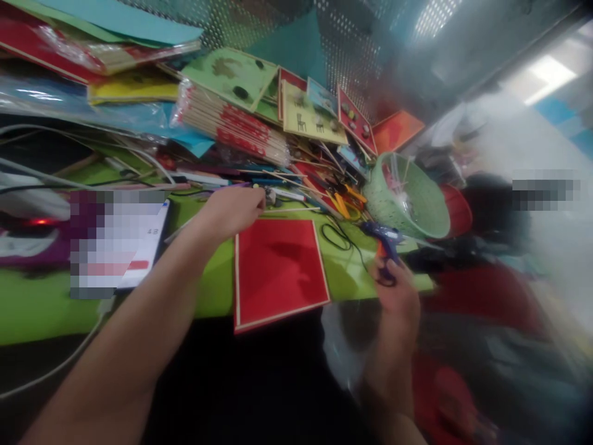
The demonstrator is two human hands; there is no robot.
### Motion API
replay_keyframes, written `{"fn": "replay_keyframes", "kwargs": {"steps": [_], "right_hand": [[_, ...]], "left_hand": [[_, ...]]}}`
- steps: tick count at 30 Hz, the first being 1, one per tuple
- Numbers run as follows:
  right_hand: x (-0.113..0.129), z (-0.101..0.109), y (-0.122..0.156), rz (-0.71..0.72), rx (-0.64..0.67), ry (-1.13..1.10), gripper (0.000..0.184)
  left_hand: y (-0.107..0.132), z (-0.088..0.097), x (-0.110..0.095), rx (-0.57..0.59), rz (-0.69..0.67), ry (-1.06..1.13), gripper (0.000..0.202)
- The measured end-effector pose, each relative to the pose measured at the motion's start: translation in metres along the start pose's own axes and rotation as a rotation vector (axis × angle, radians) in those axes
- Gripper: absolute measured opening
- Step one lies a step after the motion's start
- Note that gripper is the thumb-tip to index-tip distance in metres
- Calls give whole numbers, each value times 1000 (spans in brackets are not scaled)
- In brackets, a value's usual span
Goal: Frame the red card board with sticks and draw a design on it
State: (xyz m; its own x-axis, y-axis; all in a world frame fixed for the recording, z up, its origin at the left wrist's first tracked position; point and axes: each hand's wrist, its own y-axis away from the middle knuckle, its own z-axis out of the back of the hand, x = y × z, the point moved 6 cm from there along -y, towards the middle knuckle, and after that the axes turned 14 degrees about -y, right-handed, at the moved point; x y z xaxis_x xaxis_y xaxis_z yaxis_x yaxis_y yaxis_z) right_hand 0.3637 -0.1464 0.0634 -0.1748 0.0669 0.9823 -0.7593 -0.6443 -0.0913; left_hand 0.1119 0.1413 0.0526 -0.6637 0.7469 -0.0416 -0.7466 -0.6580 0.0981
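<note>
My right hand [399,287] is wrapped round the grip of a purple glue gun [389,233] with an orange trigger, held at the right of the green table [208,290]. Its nozzle points to the right. A red square panel [280,272] edged with thin pale sticks lies flat between my hands, its near edge at the table's front. Over the small items behind the panel's far left corner is my left hand [238,207], its fingers curled together and pointing down. Whatever they pinch is hidden.
Behind lie bundled wooden sticks [231,123], orange-handled scissors [347,207] and decorated cards [312,117]. A green basket [410,204] stands at the back right, and a dark cable [336,235] loops before it. To the left is a tablet [139,247] with a white cable.
</note>
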Motion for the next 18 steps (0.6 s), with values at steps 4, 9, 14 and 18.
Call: {"fn": "replay_keyframes", "kwargs": {"steps": [4,9,14,18], "right_hand": [[3,-12,-2,-76,96,-336,31],[15,-35,-4,-131,336,-399,41],[25,-69,-12,-220,452,-387,31],[30,-103,-23,-251,532,-310,35]], "left_hand": [[-2,8,8,-111,31,140,37],[-5,7,24,-205,113,170,34],[-8,0,30,-207,144,166,32],[-9,-1,31,-199,160,187,32]]}}
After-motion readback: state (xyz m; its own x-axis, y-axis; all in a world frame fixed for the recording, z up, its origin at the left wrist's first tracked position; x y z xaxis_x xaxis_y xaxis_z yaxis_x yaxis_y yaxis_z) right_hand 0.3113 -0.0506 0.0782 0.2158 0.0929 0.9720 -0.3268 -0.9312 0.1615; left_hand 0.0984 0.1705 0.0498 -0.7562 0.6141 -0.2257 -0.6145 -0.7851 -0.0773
